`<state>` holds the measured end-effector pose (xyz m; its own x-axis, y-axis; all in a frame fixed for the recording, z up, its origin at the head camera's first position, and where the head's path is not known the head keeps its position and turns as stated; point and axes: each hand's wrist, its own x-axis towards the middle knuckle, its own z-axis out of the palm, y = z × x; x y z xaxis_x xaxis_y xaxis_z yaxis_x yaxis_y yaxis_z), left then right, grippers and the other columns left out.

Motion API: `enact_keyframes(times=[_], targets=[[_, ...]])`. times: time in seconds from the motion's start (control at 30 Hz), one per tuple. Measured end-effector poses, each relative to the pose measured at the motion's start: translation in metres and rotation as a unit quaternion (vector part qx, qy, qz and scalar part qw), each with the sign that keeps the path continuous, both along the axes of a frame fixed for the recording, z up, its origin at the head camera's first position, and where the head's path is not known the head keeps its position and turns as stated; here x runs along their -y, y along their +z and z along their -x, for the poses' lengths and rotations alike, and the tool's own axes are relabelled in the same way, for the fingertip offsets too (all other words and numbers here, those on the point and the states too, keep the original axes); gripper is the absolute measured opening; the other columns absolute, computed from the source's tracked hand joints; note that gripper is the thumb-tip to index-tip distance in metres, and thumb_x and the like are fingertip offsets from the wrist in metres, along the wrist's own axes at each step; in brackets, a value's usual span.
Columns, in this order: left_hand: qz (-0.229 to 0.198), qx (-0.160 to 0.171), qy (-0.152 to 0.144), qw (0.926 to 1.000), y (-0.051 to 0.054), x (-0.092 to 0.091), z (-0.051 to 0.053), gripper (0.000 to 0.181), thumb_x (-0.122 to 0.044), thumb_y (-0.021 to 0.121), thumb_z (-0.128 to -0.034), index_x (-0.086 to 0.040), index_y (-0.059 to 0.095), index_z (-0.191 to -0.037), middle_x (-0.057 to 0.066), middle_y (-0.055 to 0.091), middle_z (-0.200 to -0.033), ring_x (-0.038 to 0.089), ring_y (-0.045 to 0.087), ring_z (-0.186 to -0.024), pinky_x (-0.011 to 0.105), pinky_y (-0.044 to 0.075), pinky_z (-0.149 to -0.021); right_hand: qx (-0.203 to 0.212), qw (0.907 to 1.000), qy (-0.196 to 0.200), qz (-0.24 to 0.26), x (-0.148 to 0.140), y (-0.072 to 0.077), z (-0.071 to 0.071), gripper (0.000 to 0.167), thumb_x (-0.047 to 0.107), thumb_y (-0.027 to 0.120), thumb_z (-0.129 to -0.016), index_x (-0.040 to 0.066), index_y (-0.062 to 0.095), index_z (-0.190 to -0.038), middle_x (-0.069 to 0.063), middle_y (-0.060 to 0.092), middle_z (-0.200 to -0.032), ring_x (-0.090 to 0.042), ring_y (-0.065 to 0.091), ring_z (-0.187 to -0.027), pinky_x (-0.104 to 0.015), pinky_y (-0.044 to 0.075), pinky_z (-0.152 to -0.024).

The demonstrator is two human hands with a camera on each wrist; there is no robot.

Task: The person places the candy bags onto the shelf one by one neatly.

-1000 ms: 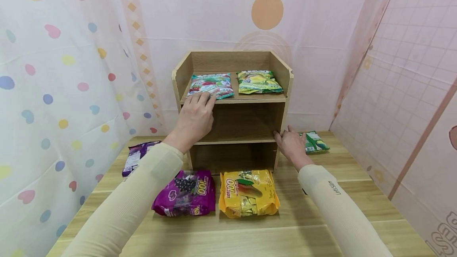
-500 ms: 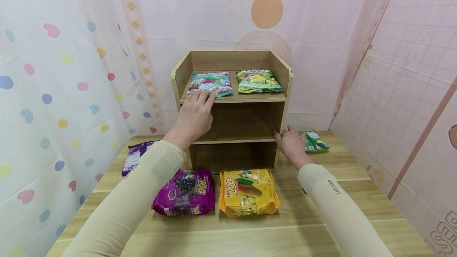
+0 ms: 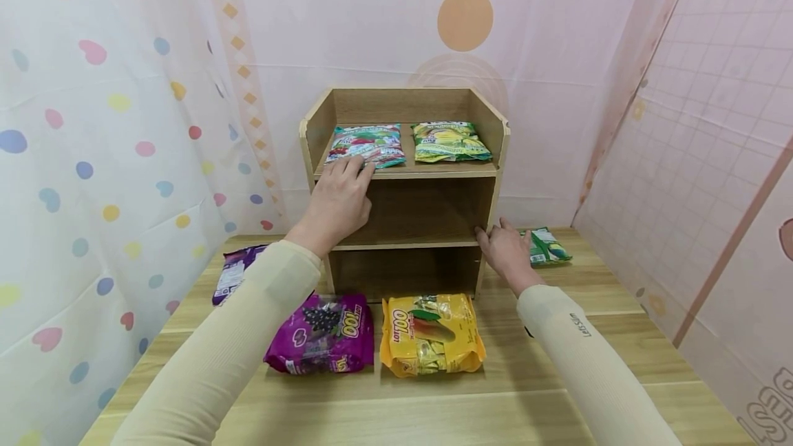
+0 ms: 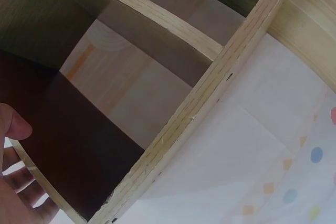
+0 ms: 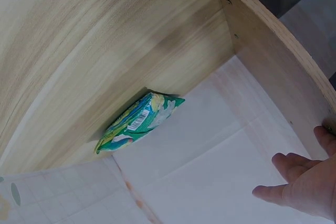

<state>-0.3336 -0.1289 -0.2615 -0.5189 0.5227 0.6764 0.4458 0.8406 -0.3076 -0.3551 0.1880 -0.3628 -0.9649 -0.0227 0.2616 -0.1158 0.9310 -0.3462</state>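
Grip: L hand [image 3: 338,199], shelf edge [image 3: 434,175]

A green, crinkled plastic packet [image 5: 139,121] with a white barcode lies on the pale wood-grain table [image 5: 100,61]; the right hand [image 5: 310,188], fingers [image 5: 272,193] spread, is at the brown wooden shelf's side [image 5: 273,66].

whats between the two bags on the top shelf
Nothing: the head view shows only a narrow bare strip of the top shelf between the teal bag and the yellow-green bag.
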Motion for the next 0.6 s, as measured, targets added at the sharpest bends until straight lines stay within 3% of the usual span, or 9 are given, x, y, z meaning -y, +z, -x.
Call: enact_keyframes(times=[0.6], targets=[[-0.013, 0.044, 0.002, 0.9990, 0.0054, -0.0017, 0.0029, 0.052, -0.009, 0.057, -0.0833, 0.007, 0.055, -0.132, 0.026, 0.053, -0.126, 0.044, 0.051, -0.118, 0.051, 0.038, -0.106, -0.001, 1.0000, -0.003, 0.001, -0.0001, -0.0012, 0.0007, 0.060, 0.041, 0.033, -0.106, -0.005, 0.069, -0.114, -0.023, 0.045, -0.148, -0.034, 0.028, -0.145, -0.069, 0.007, -0.112]])
